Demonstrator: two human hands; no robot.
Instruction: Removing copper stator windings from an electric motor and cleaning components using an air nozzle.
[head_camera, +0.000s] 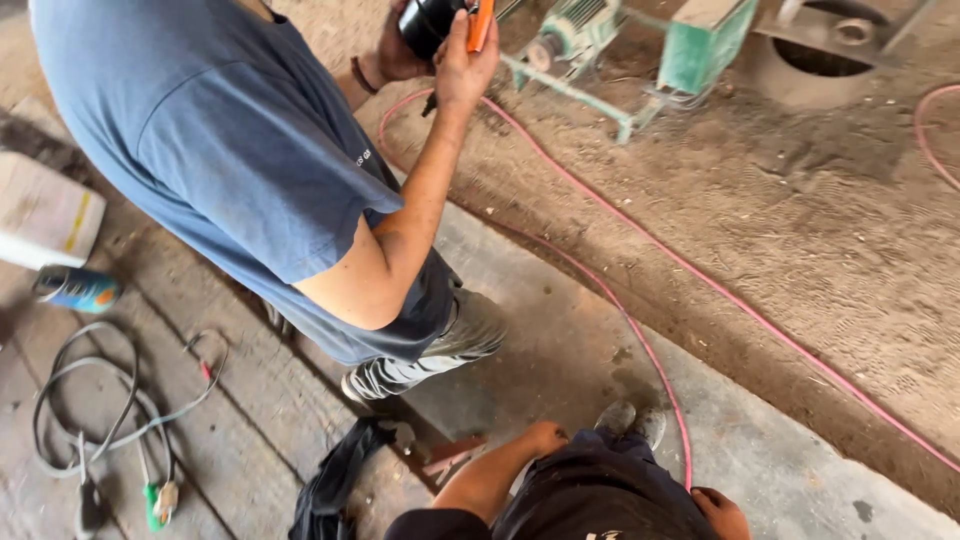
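Note:
My left hand (546, 437) rests curled against my dark trousers at the bottom centre, with nothing visible in it. Low at the bottom edge, my right hand (722, 512) lies on my thigh with its fingers hidden. My grey shoes (632, 420) stand on the concrete slab (560, 330). Beside me another person in a blue T-shirt (220, 150) bends forward. That person's hands (462, 55) hold a black cylindrical part (425, 25) and an orange tool (481, 22) at the top of the view.
A pink hose (640, 240) runs across the dirt and the slab. A green machine (600, 45) stands at the top. On the wooden boards at left lie a grey cable (120, 400), a spray can (78, 288), a white container (45, 215) and a black cloth (340, 480).

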